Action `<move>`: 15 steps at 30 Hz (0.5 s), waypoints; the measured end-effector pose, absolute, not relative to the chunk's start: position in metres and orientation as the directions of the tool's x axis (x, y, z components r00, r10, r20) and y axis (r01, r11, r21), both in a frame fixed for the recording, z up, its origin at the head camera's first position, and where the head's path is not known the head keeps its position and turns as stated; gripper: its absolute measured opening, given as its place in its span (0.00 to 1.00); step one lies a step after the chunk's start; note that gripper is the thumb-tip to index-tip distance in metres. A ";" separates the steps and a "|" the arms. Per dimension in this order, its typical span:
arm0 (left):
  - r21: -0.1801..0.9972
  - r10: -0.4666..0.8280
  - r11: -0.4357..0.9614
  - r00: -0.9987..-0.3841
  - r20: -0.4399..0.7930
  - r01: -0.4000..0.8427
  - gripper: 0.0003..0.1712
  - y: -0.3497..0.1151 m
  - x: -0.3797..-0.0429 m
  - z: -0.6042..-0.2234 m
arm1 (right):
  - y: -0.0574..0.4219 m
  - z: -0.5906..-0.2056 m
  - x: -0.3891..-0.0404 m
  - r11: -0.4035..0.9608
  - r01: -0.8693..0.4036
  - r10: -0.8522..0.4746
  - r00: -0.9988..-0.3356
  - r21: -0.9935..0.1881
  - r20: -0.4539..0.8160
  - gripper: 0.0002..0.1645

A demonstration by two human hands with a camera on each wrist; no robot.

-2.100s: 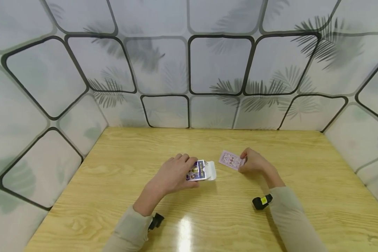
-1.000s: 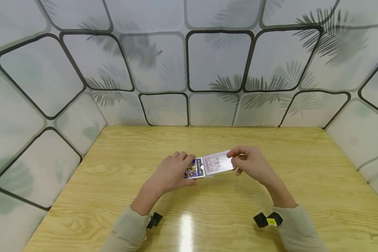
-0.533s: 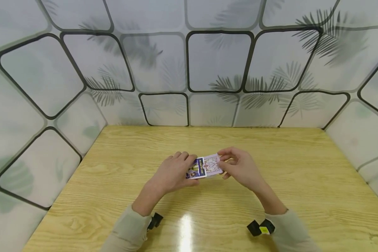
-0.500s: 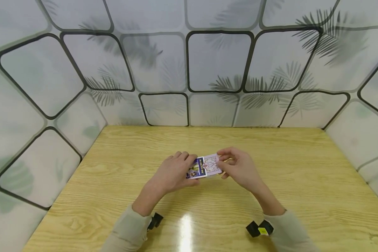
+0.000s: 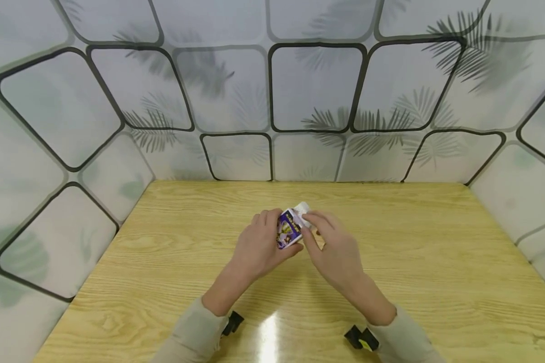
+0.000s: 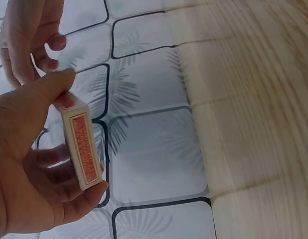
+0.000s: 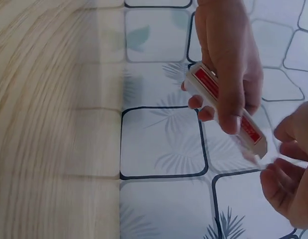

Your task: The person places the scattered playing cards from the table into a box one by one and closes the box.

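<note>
In the head view my left hand [image 5: 259, 242] grips a purple playing-card box [image 5: 289, 228], thumb along its near side and fingers on its far side. The box is tilted, its white lid flap [image 5: 303, 207] standing out at the upper right end. Red-and-white narrow sides of the card box [image 6: 83, 147] show in the left wrist view. My right hand [image 5: 338, 252] is at the flap end, index finger and thumb apart and close to the box mouth. In the right wrist view its fingertips [image 7: 273, 186] are beside the blurred flap. The cards are mostly hidden inside.
The light wooden table [image 5: 163, 242] lies beneath both hands. A patterned cloth wall [image 5: 318, 91] with dark outlines and leaf prints closes off the back and both sides. Black wrist cameras [image 5: 362, 339] sit at the sleeve cuffs.
The deck came over from the right in my right hand and slid into the box. Now the box is turned up and away, and the right hand has moved left to its mouth.
</note>
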State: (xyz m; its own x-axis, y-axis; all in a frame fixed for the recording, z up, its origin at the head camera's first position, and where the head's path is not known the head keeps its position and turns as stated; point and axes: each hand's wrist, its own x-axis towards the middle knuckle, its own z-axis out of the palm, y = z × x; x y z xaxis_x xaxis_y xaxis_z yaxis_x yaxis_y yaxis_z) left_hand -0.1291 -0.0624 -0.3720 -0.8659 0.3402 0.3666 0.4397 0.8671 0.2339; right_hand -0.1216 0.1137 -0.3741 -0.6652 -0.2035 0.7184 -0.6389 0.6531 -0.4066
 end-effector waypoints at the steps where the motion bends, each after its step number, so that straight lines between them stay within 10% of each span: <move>1: 0.268 0.306 0.864 -0.868 0.391 0.425 0.46 -0.061 -0.129 -0.372 | 0.114 -0.373 -0.121 0.623 -0.635 -0.168 -0.678 -0.457 0.715 0.15; 8: 0.370 0.202 0.822 -0.830 0.521 0.432 0.52 -0.049 -0.123 -0.370 | 0.110 -0.369 -0.113 0.354 -0.555 -0.103 -0.823 -0.752 0.559 0.20; 15: 0.479 0.380 0.627 -0.778 0.500 0.614 0.43 -0.053 -0.120 -0.361 | 0.124 -0.361 -0.117 0.225 -0.667 -0.136 -0.743 -0.710 0.655 0.16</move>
State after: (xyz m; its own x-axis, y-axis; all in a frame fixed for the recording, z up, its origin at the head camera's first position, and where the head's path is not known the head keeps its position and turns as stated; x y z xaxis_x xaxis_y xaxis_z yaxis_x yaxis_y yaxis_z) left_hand -0.1195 -0.0529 -0.3607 -0.7783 0.3798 0.5000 0.6139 0.6274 0.4790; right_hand -0.1173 0.1236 -0.3615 -0.7434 -0.1359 0.6549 -0.6669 0.2254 -0.7102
